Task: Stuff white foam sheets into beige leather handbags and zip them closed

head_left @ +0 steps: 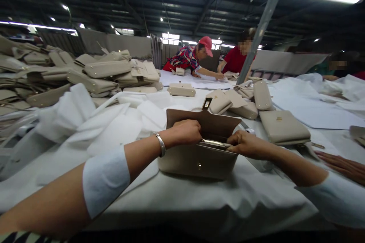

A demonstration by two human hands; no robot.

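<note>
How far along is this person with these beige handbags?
Looks done: a closed bag lies to the right. In hand: an open beige handbag, the left hand at its opening, the right hand at its zip. Still left: a big heap of bags beyond white sheets, though their state is unclear.

The left hand (pixel 185 132) grips the rim of an open beige handbag (pixel 198 163), and the right hand (pixel 245 145) pinches its metal zip (pixel 213 144); more handbags (pixel 99 69) lie piled at 10 o'clock on the counter (pixel 182 197).
</note>
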